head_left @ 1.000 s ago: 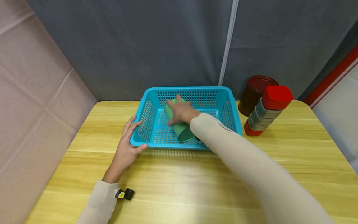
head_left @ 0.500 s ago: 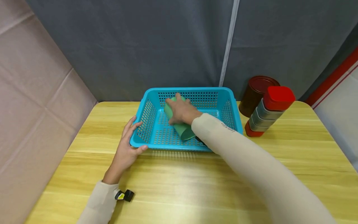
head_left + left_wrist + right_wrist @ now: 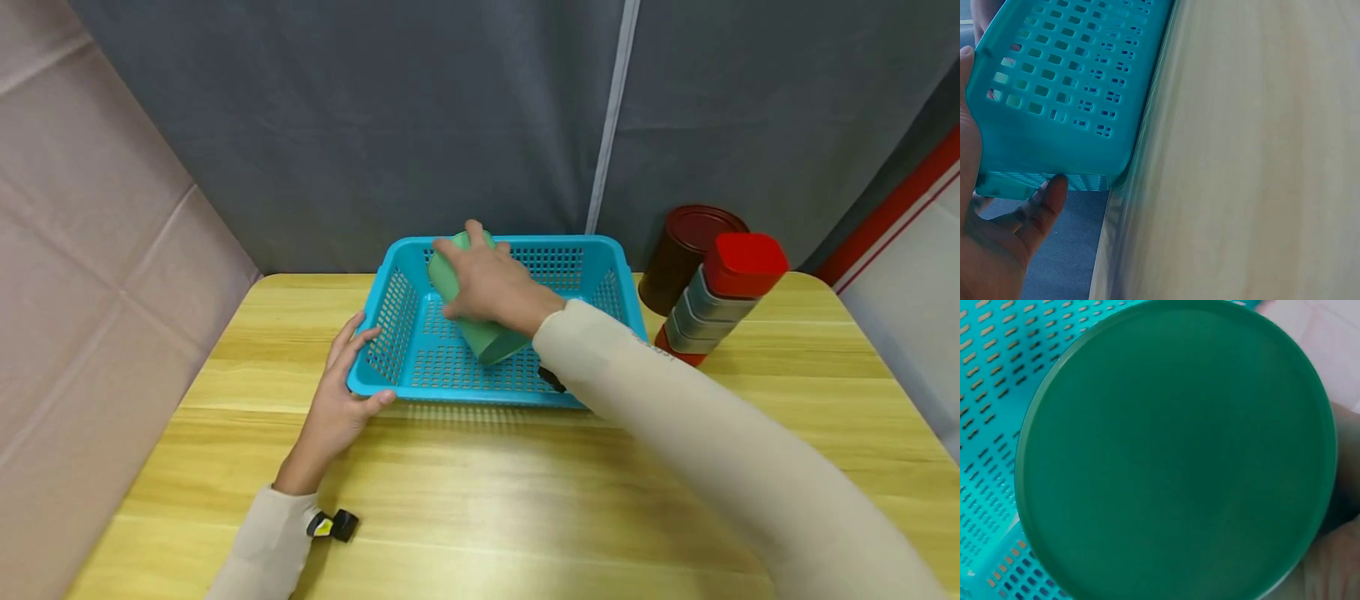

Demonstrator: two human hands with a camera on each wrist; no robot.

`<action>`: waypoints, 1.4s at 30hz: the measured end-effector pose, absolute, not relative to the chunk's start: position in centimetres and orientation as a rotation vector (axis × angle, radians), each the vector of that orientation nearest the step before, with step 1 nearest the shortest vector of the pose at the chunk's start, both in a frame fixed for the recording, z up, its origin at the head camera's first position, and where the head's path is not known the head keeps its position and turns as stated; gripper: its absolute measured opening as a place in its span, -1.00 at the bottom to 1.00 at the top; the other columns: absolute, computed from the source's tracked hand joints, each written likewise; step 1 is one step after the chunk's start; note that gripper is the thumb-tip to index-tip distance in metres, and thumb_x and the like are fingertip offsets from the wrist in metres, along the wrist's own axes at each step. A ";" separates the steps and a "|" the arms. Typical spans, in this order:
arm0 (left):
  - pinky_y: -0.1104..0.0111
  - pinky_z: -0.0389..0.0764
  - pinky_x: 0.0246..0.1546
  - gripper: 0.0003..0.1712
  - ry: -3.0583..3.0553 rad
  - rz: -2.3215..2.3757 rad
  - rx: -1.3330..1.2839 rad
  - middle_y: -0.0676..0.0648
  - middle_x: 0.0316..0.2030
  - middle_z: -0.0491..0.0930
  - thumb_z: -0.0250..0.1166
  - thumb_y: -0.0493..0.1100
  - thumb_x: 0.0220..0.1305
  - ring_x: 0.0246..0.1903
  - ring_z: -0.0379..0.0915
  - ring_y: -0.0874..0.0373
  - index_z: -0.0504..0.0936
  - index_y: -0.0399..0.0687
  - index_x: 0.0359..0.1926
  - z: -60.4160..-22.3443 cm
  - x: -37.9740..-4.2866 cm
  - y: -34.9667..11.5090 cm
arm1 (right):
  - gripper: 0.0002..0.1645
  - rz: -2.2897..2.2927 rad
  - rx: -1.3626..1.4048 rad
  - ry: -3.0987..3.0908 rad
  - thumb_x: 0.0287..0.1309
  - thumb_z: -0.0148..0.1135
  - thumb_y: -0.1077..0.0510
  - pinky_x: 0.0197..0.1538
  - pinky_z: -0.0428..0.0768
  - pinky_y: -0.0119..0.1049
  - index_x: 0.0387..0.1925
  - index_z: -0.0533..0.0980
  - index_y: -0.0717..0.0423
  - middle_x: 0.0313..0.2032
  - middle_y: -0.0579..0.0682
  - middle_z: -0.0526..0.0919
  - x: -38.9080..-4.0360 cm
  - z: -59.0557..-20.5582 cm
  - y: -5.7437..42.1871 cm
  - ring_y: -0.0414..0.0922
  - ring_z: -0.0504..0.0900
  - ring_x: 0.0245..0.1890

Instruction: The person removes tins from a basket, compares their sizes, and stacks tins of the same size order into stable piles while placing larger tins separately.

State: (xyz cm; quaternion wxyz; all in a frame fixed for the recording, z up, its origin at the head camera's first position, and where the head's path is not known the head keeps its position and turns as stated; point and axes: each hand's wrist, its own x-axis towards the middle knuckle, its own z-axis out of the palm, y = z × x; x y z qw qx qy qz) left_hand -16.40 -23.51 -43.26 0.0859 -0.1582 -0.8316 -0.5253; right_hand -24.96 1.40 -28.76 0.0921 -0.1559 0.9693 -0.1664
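Observation:
A blue perforated plastic basket [image 3: 491,398] stands on the wooden table. My left hand [image 3: 335,408] holds its near left corner, thumb at the front rim and fingers along the left side. In the left wrist view, fingers [image 3: 1044,209] bend against the basket wall [image 3: 1035,140]. Over the basket, my right hand [image 3: 495,283] grips a green cylindrical canister [image 3: 491,340] from above, fingers and thumb spread around its side. The canister leans, its near round end facing me. That flat green end [image 3: 1175,450] fills most of the right wrist view and hides much of the hand.
Right of the basket stand a dark brown can with a red-brown lid [image 3: 678,258] and a stack of clear containers with red ends [image 3: 723,292]. A grey curtain [image 3: 450,125] hangs behind the table [image 3: 487,517], and pink fabric [image 3: 112,250] covers the left side.
My right hand has risen slightly and moved toward the back, with the green canister following. The left hand stays at the basket corner.

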 end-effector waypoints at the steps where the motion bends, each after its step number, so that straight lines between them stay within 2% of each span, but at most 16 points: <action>1: 0.73 0.26 0.28 -0.04 -2.478 -1.565 -0.472 0.05 0.68 -0.13 0.57 -0.25 0.10 0.61 -0.14 -0.21 0.36 -0.03 0.51 -43.3 -16.4 -23.5 | 0.12 -0.509 -0.462 2.886 0.17 0.51 -0.13 -0.15 0.62 0.03 0.62 0.08 -0.43 0.62 0.08 -0.12 -24.7 -28.5 1.6 0.31 0.33 0.29; 12: 0.73 0.25 0.29 -0.02 -2.457 -1.556 -0.471 -0.04 0.68 -0.10 0.58 -0.29 0.05 0.61 -0.13 -0.20 0.37 -0.09 0.50 -43.2 -16.5 -23.9 | 0.10 -0.675 -0.420 3.005 0.11 0.48 -0.07 -0.21 0.61 0.00 0.60 0.11 -0.48 0.62 0.00 -0.10 -21.0 -26.1 4.8 0.21 0.33 0.22; 18: 0.73 0.24 0.30 -0.02 -2.472 -1.539 -0.456 0.09 0.67 -0.09 0.58 -0.30 0.06 0.62 -0.13 -0.18 0.38 -0.03 0.51 -43.3 -16.4 -24.1 | 0.11 -0.757 -0.415 3.068 0.08 0.48 -0.05 -0.20 0.61 0.08 0.59 0.13 -0.48 0.64 -0.04 -0.14 -18.4 -25.9 7.4 0.27 0.28 0.37; 23: 0.74 0.21 0.31 -0.02 -2.482 -1.527 -0.450 0.09 0.67 -0.08 0.58 -0.30 0.06 0.62 -0.15 -0.16 0.38 -0.01 0.51 -43.4 -16.5 -24.1 | 0.09 -0.778 -0.463 3.155 0.06 0.47 -0.03 -0.24 0.65 0.12 0.58 0.18 -0.42 0.65 0.01 -0.10 -15.9 -26.7 9.5 0.33 0.26 0.42; 28: 0.73 0.22 0.30 -0.02 -2.480 -1.536 -0.454 -0.03 0.68 -0.10 0.58 -0.30 0.07 0.63 -0.16 -0.17 0.38 -0.02 0.52 -43.4 -16.5 -24.1 | 0.07 -0.796 -0.476 3.260 0.05 0.48 -0.02 -0.32 0.67 0.17 0.57 0.22 -0.38 0.65 0.06 -0.06 -13.5 -27.5 11.5 0.32 0.31 0.34; 35: 0.72 0.18 0.32 -0.02 -2.494 -1.521 -0.440 0.12 0.67 -0.09 0.57 -0.30 0.07 0.63 -0.17 -0.16 0.37 -0.04 0.52 -43.3 -16.4 -24.1 | 0.15 -0.936 -0.562 3.401 -0.07 0.62 0.06 -0.26 0.67 0.26 0.55 0.26 -0.30 0.62 0.09 0.03 -10.9 -28.0 14.2 0.36 0.39 0.21; 38: 0.72 0.17 0.32 -0.02 -2.493 -1.518 -0.440 0.10 0.67 -0.09 0.57 -0.31 0.07 0.64 -0.17 -0.16 0.37 -0.06 0.52 -43.2 -16.3 -24.1 | 0.17 -0.977 -0.623 3.459 -0.13 0.65 0.10 -0.25 0.68 0.33 0.53 0.28 -0.23 0.61 0.12 0.07 -9.7 -28.1 15.3 0.35 0.41 0.20; 42: 0.70 0.16 0.33 -0.02 -2.494 -1.515 -0.440 0.00 0.68 -0.09 0.58 -0.31 0.06 0.64 -0.18 -0.16 0.38 -0.06 0.51 -43.1 -16.4 -24.1 | 0.12 -0.983 -0.665 3.517 -0.08 0.59 -0.07 -0.24 0.67 0.35 0.53 0.30 -0.14 0.62 0.11 0.07 -8.2 -28.5 17.2 0.33 0.42 0.22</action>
